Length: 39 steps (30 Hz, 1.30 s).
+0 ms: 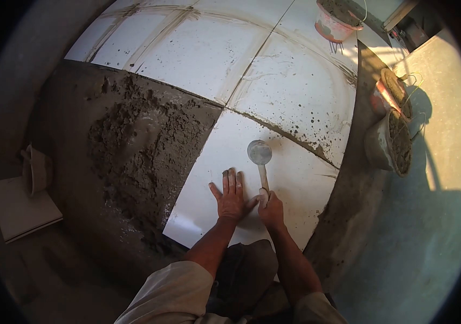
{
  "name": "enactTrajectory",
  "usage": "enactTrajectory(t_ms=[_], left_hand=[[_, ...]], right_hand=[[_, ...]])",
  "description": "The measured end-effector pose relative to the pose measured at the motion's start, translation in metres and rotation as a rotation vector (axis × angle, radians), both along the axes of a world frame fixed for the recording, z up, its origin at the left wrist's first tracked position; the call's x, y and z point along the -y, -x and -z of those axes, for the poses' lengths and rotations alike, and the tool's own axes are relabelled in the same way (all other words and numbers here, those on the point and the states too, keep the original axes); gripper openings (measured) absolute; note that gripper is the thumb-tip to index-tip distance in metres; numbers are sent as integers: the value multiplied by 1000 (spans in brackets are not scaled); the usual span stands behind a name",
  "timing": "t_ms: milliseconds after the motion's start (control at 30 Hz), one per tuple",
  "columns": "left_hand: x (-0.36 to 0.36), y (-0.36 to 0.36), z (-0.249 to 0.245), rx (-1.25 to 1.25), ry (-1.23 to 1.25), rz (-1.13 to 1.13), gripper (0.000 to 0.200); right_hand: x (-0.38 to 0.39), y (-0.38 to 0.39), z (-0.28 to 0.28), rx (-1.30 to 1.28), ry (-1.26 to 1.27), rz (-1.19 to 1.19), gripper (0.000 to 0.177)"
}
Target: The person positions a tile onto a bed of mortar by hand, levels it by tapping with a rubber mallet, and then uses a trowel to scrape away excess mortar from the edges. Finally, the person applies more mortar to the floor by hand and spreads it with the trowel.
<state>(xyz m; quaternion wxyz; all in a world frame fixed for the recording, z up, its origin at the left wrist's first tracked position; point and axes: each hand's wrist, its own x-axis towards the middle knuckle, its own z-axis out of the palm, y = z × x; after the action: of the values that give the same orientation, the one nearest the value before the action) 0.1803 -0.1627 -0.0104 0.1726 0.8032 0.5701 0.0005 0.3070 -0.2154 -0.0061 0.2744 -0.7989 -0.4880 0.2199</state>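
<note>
From here I've the left hand (pixel 231 204) spread on the central tile (pixel 301 181), right hand (pixel 271 210) clenched round the mallet (pixel 259 153); tapping wants even blows

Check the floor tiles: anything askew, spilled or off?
Mortar specks and brown smears mar the otherwise white far tiles. The joint between those and the tile under the left hand looks uneven, possibly exaggerated by lens distortion. No cracks visible at this resolution.
</note>
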Motion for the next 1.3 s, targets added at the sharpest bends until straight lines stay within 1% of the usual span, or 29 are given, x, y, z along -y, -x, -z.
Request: enactTrajectory(t_ms=[33, 67, 100, 167, 200, 267, 300, 333, 367, 400, 467, 533, 567, 600, 667, 700, 733, 767, 800, 867, 900, 1000, 1033, 1133, 1167, 1200, 1233, 1267, 1300], left_hand=[[-9, -1, -2, -3, -14, 0, 98], [-14, -4, -4, -9, -12, -4, 98], [-1, 0, -7, -26, 25, 7, 98], [-6, -4, -3, 33, -27, -2, 97], [1, 0, -3, 75, -45, -17, 97], [1, 1, 1, 86, -36, -24, 96], [0, 2, 1, 105, -33, -14, 96], [-1, 3, -2, 100, -35, -15, 96], [-2, 1, -7, 11, 16, -5, 96], [-3, 0, -11, -77, 66, 5, 97], [-16, -2, -6, -48, 27, -7, 97], [-1, 2, -3, -25, 31, 10, 98], [-8, 1, -1, -5, 7, 2, 98], [-1, 3, 1, 5, 17, -9, 98], [-1, 6, -2, 12, 31, -6, 97], [-2, 5, -5, 24, 38, 7, 96], [0, 4, -6, 29, 35, 15, 96], [3, 3, -6, 5, 51, 15, 97], [-2, 3, -5, -22, 58, 9, 97], [9, 6, -2, -7, 59, 11, 99], [1, 4, 0, 5, 36, 6, 99], [-1, 3, -2, -4, 48, -11, 101], [-3, 1, -3, -19, 64, -13, 101], [-4, 0, -4, -51, 74, -15, 101], [-2, 1, -5, -22, 66, -18, 100], [2, 2, -6, -24, 71, -2, 100], [-7, -1, -4, -24, 34, -6, 100], [-2, 2, -3, -34, 28, -9, 100], [1, 4, -3, -40, 34, -9, 100]], right_hand=[[-15, 0, -26, -176, -44, 1, 39], [-32, -2, -48, -177, -47, -12, 39], [-32, 1, -68, -214, -84, -24, 39], [-40, -1, -97, -268, -240, -55, 38], [-37, 0, -94, -275, -227, -64, 38], [-36, 3, -76, -352, -390, -4, 39], [-35, 4, -54, -361, -388, -4, 39], [-36, 3, -26, -149, -118, -36, 40], [-35, 2, -11, 69, 150, -65, 41], [-37, 3, -21, 70, 149, -64, 41], [-64, 7, -60, -82, 39, -80, 43], [-66, 7, -82, -98, -9, -93, 42], [-69, 6, -92, -161, -121, -103, 42], [-60, 9, -96, -236, -199, -113, 43], [-49, 6, -54, -222, -263, -107, 42], [-42, 3, -23, -64, -21, -98, 42], [-40, -1, -8, 97, 217, -85, 42], [-42, -1, -8, 99, 18, -69, 41], [-57, -1, -23, 103, 4, -67, 41], [-63, 2, -79, -144, -49, -73, 41], [-60, 1, -85, -222, -168, -98, 40], [-45, 6, -46, -144, -228, -75, 41], [-38, 2, -11, 30, -2, -98, 44], [-60, 4, -43, -37, 90, -117, 45], [-61, 3, -51, -34, 16, -136, 46], [-54, 4, -61, -35, 21, -120, 46], [-57, 2, -70, -130, -110, -107, 45], [-47, 5, -73, -237, -211, -90, 44], [-37, 3, -59, -227, -255, -74, 39]])
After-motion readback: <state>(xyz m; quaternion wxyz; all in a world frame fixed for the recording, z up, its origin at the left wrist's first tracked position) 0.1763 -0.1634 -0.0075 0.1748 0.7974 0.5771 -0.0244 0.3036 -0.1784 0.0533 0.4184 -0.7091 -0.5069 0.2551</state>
